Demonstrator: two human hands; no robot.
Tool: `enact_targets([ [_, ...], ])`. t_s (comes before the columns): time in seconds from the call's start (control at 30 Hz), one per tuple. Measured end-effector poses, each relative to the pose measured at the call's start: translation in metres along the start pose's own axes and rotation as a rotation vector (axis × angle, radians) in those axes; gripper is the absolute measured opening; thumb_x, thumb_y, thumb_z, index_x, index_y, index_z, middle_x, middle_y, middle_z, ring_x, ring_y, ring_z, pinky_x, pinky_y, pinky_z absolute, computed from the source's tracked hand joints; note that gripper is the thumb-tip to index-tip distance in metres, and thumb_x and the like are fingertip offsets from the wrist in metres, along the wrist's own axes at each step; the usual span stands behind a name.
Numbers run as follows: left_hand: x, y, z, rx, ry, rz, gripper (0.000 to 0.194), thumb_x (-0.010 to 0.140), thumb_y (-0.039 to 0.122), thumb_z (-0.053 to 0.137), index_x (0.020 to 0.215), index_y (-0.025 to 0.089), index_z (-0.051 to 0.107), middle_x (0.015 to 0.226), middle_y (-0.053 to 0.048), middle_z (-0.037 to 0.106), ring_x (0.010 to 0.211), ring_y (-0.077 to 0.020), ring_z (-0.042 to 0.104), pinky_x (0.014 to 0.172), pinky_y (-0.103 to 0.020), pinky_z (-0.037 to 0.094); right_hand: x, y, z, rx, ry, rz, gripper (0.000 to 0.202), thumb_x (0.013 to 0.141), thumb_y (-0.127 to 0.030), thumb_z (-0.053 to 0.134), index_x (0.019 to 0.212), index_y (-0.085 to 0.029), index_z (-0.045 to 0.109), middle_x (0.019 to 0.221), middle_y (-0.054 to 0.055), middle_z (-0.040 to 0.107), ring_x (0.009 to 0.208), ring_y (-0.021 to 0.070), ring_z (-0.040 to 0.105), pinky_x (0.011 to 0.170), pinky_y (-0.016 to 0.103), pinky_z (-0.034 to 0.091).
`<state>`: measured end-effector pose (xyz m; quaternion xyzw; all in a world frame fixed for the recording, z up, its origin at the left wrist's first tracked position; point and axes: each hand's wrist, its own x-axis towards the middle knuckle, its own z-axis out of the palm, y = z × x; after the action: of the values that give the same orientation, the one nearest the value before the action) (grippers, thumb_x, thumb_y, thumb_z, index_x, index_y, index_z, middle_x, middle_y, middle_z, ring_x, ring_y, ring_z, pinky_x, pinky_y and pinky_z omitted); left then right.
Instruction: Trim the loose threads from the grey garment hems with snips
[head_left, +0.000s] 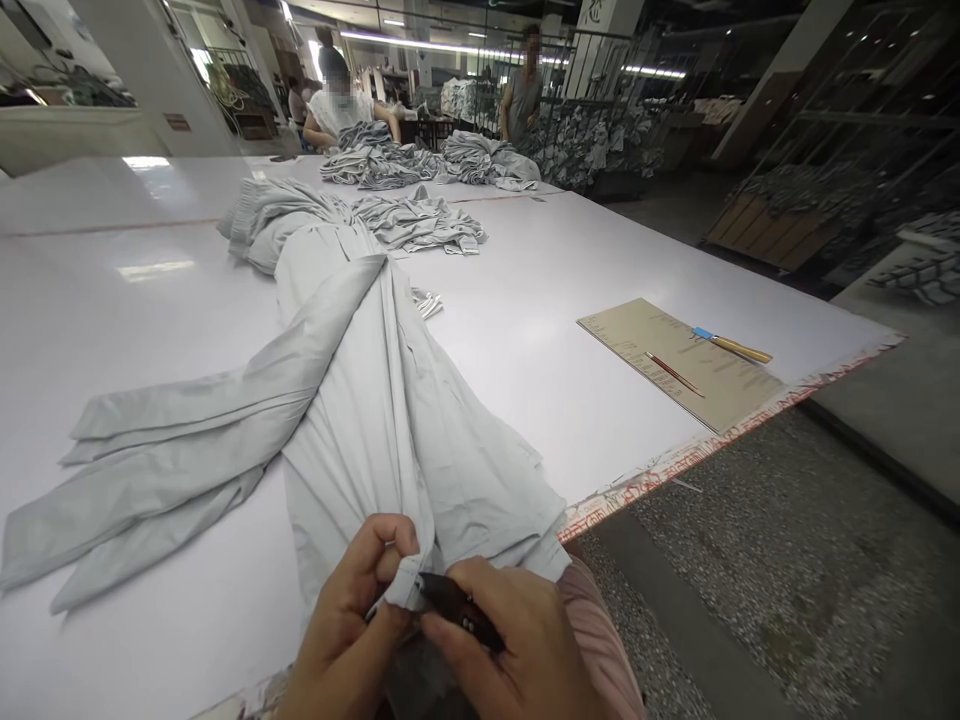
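Observation:
A pale grey garment [360,400] is spread down the white table to its near edge, with long folded strips of cloth [187,430] lying out to the left. My left hand [360,610] is closed, pinching a corner of the garment between thumb and fingers. My right hand [517,630] grips a small black snips-like tool [463,608]. The tool's tip touches the pinched cloth; its far end is hidden in my palm.
On the white table [540,350], a brown cardboard sheet [637,335] carries a blue-and-wood-handled tool [731,346] and a thin red pen-like stick [675,374]. Grey garment piles [420,220] lie farther back. A person [341,105] works behind them; another person [523,90] stands beyond.

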<state>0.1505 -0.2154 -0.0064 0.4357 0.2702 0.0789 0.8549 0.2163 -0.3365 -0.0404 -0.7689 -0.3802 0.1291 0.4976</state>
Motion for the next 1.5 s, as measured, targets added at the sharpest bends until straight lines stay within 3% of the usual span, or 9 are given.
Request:
enact_targets([
  [0.4,0.0,0.001,0.0,0.008,-0.007,-0.025,0.034,0.068,0.035,0.082,0.076,0.022,0.053,0.054,0.011,0.041,0.044,-0.0028,0.036,0.042,-0.011,0.034,0.003,-0.001,0.001,0.027,0.074,-0.013,0.028,0.092,-0.038,0.046,0.071,-0.02,0.051,0.056,-0.005,0.052,0.048,0.0107,0.047,0.048,0.022,0.027],
  [0.53,-0.001,0.002,0.0,0.044,-0.003,-0.02,0.036,0.067,0.04,0.082,0.076,0.021,0.053,0.056,0.011,0.038,0.045,-0.003,0.035,0.043,-0.011,0.032,0.005,-0.001,-0.003,0.024,0.01,-0.017,0.024,0.092,-0.034,0.047,0.072,-0.021,0.051,0.058,-0.004,0.052,0.052,0.0112,0.05,0.051,0.022,0.029],
  [0.73,-0.004,-0.002,-0.004,0.117,0.027,-0.012,0.036,0.069,0.043,0.079,0.087,0.026,0.053,0.059,0.009,0.051,0.046,-0.0058,0.04,0.044,-0.014,0.035,0.004,0.001,-0.004,0.075,-0.023,0.05,0.015,0.086,-0.034,0.056,0.077,-0.022,0.053,0.06,-0.005,0.051,0.054,0.0125,0.049,0.051,0.021,0.031],
  [0.8,-0.005,-0.001,-0.005,0.23,0.106,0.055,0.033,0.071,0.041,0.077,0.092,0.028,0.055,0.063,0.007,0.054,0.047,-0.0073,0.044,0.045,-0.014,0.037,0.005,0.002,-0.002,0.108,-0.017,0.056,0.008,0.081,-0.028,0.059,0.083,-0.021,0.056,0.061,-0.004,0.052,0.056,0.0134,0.049,0.052,0.021,0.033],
  [0.9,-0.004,0.008,-0.007,0.535,0.233,0.315,0.018,0.072,0.032,0.072,0.088,0.028,0.065,0.08,0.002,0.062,0.064,-0.0124,0.055,0.054,-0.015,0.042,0.014,0.003,-0.003,0.212,0.024,0.042,0.006,0.079,-0.02,0.053,0.083,-0.02,0.057,0.062,-0.005,0.05,0.055,0.0121,0.047,0.052,0.021,0.035],
  [0.97,0.0,0.018,-0.009,0.684,0.19,0.379,0.01,0.075,0.032,0.069,0.073,0.023,0.068,0.079,-0.001,0.06,0.071,-0.0149,0.055,0.059,-0.017,0.043,0.021,0.004,-0.008,0.306,0.081,0.095,0.006,0.083,-0.023,0.052,0.083,-0.019,0.056,0.065,-0.004,0.049,0.057,0.0115,0.047,0.053,0.02,0.038],
  [1.07,0.006,0.031,-0.014,0.627,0.067,0.159,0.038,0.079,0.044,0.066,0.054,0.018,0.055,0.061,0.002,0.045,0.057,-0.0122,0.043,0.052,-0.019,0.037,0.026,0.005,-0.017,0.332,0.126,0.189,0.013,0.088,-0.03,0.052,0.08,-0.019,0.054,0.067,-0.003,0.047,0.061,0.0115,0.047,0.054,0.019,0.04],
  [1.23,0.01,0.03,-0.017,0.329,0.017,-0.141,0.033,0.072,0.037,0.073,0.055,0.016,0.053,0.057,0.004,0.043,0.056,-0.0122,0.041,0.053,-0.021,0.036,0.012,0.003,-0.026,0.122,-0.043,0.152,0.015,0.086,-0.03,0.057,0.075,-0.02,0.053,0.058,-0.007,0.043,0.051,0.0094,0.042,0.047,0.018,0.031],
  [1.5,0.006,0.031,-0.014,0.485,-0.006,-0.095,0.035,0.074,0.037,0.069,0.055,0.016,0.05,0.059,0.005,0.037,0.055,-0.0103,0.036,0.049,-0.018,0.034,0.009,-0.006,-0.024,-0.162,-0.051,-0.03,0.023,0.088,-0.038,0.057,0.074,-0.02,0.055,0.058,-0.006,0.054,0.051,0.0106,0.051,0.05,0.02,0.028],
])
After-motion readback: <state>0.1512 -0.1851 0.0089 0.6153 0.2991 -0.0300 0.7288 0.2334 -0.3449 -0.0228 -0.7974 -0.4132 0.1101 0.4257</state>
